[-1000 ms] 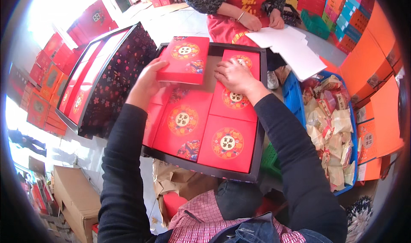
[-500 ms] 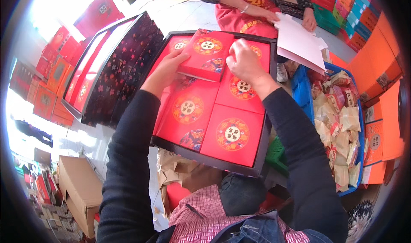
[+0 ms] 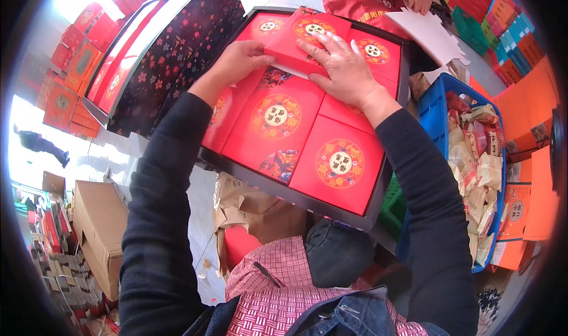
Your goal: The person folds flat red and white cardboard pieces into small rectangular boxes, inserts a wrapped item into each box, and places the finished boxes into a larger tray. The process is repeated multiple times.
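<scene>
The left hand (image 3: 241, 62) grasped a smooth oblong box (image 3: 289, 39) near the tray's (image 3: 296, 194) far edge; the right hand (image 3: 348, 68) lay atop, unclenched.

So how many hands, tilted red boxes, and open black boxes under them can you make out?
Wearer's bare left hand and right hand: 2
Other person's bare hands: 2
Tilted rectangular red cardboard box: 1
Open rectangular black box underneath: 1
Total: 6

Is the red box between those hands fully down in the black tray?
No: the red box sits above its neighbouring boxes, near side showing. The left hand is at its edge, the right hand on top.
</scene>
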### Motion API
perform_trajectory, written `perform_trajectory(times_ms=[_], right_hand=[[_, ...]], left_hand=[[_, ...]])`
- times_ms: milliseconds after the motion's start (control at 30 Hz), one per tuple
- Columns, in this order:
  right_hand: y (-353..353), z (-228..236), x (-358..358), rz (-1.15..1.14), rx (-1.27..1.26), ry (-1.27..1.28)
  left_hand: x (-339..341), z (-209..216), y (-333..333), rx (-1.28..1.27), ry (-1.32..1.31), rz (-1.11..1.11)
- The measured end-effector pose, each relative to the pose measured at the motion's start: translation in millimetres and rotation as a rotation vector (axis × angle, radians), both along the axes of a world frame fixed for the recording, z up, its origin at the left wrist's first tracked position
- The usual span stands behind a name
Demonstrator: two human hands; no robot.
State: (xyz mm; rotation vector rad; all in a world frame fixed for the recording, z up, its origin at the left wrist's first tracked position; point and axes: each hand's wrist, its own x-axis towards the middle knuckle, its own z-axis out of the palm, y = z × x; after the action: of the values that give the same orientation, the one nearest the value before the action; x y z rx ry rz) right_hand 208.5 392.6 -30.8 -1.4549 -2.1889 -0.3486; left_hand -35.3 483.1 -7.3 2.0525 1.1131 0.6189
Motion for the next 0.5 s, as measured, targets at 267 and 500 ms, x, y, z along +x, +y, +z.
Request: perform_trajectory(times_ms=[267,500], right_hand=[[5,-8,0,0.011,0.103,-0.036],[4,-10,-2,-0.027,0.145,-0.044]], left_hand=[[32,-22,-40,0.484,0.240,0.171],[51,-33,-60,0.780,0.329,-0.007]])
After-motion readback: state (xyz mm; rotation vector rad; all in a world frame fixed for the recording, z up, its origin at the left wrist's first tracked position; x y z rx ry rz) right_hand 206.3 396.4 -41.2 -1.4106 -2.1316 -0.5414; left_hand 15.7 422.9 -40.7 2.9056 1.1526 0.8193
